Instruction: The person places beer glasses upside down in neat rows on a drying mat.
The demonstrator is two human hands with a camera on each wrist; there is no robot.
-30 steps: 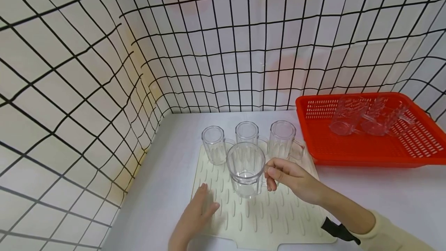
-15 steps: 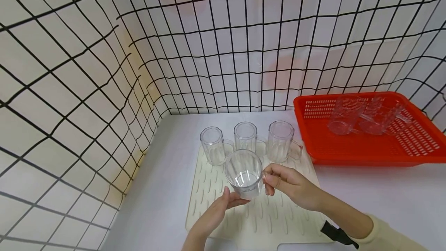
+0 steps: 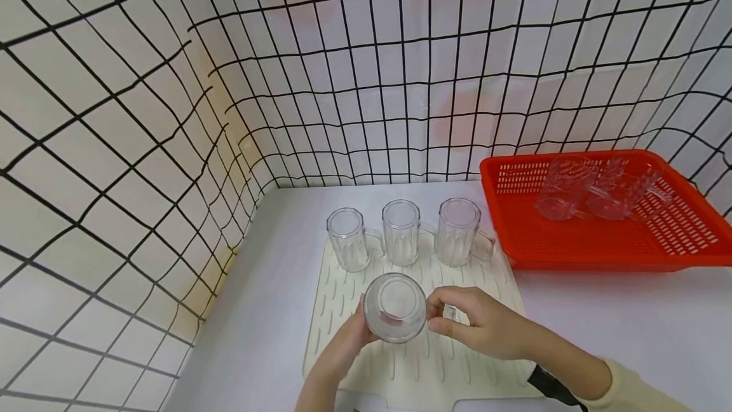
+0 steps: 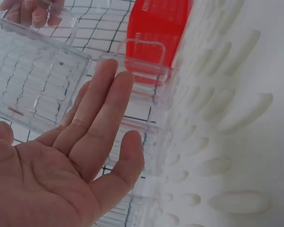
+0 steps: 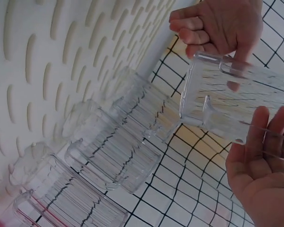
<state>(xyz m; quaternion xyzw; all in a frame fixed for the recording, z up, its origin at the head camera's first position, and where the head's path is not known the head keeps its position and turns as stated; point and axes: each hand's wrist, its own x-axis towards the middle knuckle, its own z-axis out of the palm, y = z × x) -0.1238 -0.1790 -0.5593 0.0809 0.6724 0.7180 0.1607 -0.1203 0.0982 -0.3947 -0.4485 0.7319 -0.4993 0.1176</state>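
A clear glass mug [image 3: 394,307] is held over the near part of the cream ridged mat [image 3: 423,370], its round base facing up in the head view. My right hand [image 3: 483,323] grips its handle, the fingers curled at the handle in the right wrist view. Against the mug's other side is my left hand [image 3: 345,339]. In the left wrist view, that hand [image 4: 80,137] has its fingers stretched out beside the mug [image 4: 33,75]. Three similar mugs stand in a row at the mat's far edge: left [image 3: 349,243], middle [image 3: 401,237] and right [image 3: 457,237].
A red perforated basket [image 3: 589,253] stands at the right, with more clear mugs [image 3: 572,189] lying at its back. Black wire grid walls [image 3: 400,88] rise behind and along the left. The white table [image 3: 257,310] surrounds the mat.
The mug has been tipped over, from its open mouth facing up to its base facing up, and has come slightly nearer. My left hand has moved up and right to the mug.
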